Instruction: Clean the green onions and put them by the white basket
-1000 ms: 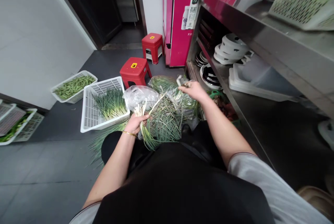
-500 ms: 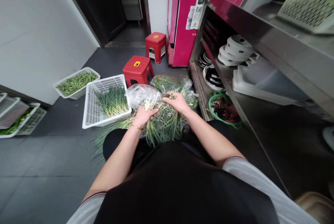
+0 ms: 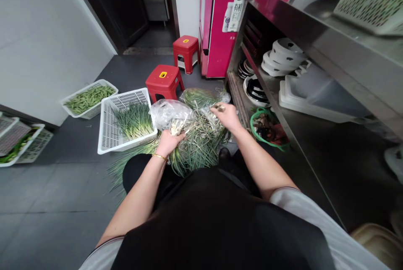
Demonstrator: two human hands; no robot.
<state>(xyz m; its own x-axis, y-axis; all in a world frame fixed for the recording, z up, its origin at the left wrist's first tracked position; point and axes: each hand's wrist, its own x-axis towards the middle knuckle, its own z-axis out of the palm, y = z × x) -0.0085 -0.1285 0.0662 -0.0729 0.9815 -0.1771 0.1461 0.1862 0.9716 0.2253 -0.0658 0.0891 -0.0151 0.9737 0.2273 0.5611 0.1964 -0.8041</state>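
Left hand clamped on scallion bunch, roots away, leaves toward the body; right hand, apart to its right, pinches a stalk above the pile

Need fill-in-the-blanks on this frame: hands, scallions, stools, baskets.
1. The left hand grips a bunch of green scallions near their ____ root ends.
2. ____ red square plastic stools stand on the floor beyond the hands.
3. The right hand is above the loose scallion heap, left of a round plastic basket whose colour is ____.

Missing words: white; two; green.
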